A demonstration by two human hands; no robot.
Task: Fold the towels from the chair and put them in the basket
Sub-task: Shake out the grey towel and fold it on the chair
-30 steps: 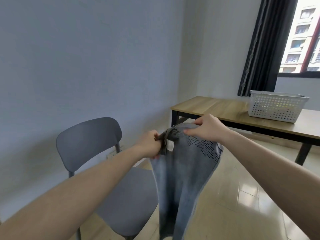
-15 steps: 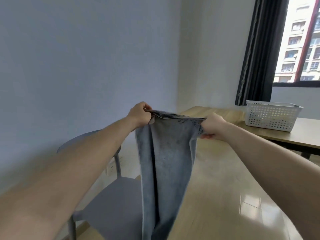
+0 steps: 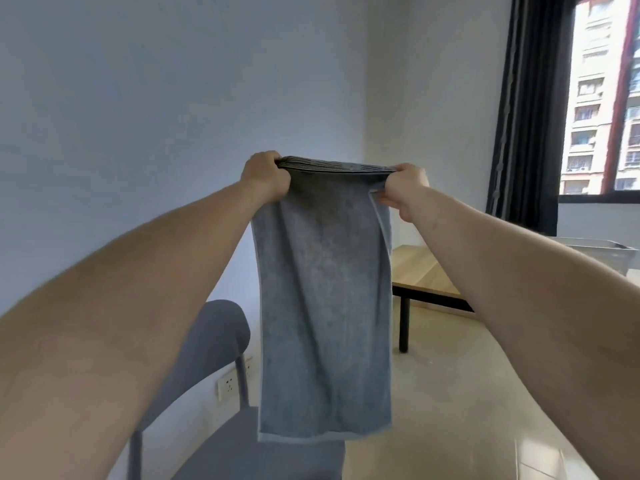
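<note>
A blue-grey towel (image 3: 325, 306) hangs straight down in front of me, stretched taut along its dark patterned top edge. My left hand (image 3: 265, 180) grips the top left corner and my right hand (image 3: 405, 188) grips the top right corner, both raised at arm's length. The grey chair (image 3: 214, 344) stands below and behind the towel at the lower left, its seat partly hidden by the cloth. Only a rim of the white basket (image 3: 602, 252) shows on the wooden table (image 3: 420, 271) at the right, behind my right forearm.
A pale wall fills the left and middle, with a socket (image 3: 230, 384) low down by the chair. A dark curtain (image 3: 530, 109) and a window (image 3: 606, 91) stand at the right. Glossy floor tiles (image 3: 450, 393) lie under the table, whose black leg (image 3: 403, 323) is near the towel.
Both hands have risen and spread apart, pulling the towel's top edge flat. The towel now hangs open at full width instead of bunched. The view has tilted up, so the basket sits lower right.
</note>
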